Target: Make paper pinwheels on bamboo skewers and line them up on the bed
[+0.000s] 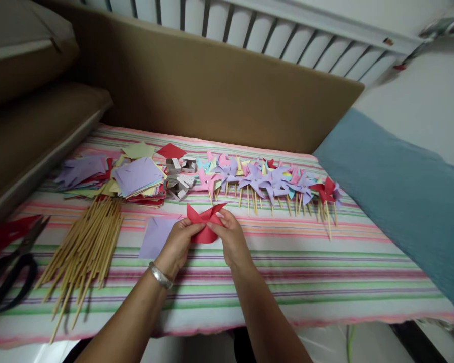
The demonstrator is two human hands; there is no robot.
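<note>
A red paper square (206,233) with cut, curled corners is held between my two hands over the middle of the cloth. My left hand (179,242) pinches its left side with thumb and fingers. On the right side, my right hand (229,234) grips the same paper, thumb on its face and fingers behind. The paper's corners bend up and inward. Just left of my left hand, a purple paper square (155,237) lies flat, partly covered by that hand. A silver bracelet (160,276) circles my left wrist.
Behind my hands lie several finished paper pinwheels on sticks (255,179), small open boxes (181,184) and stacks of coloured paper (142,176). Wooden sticks (89,242) and black-handled scissors (17,267) are at left. A brown board (219,85) borders the striped cloth (325,287).
</note>
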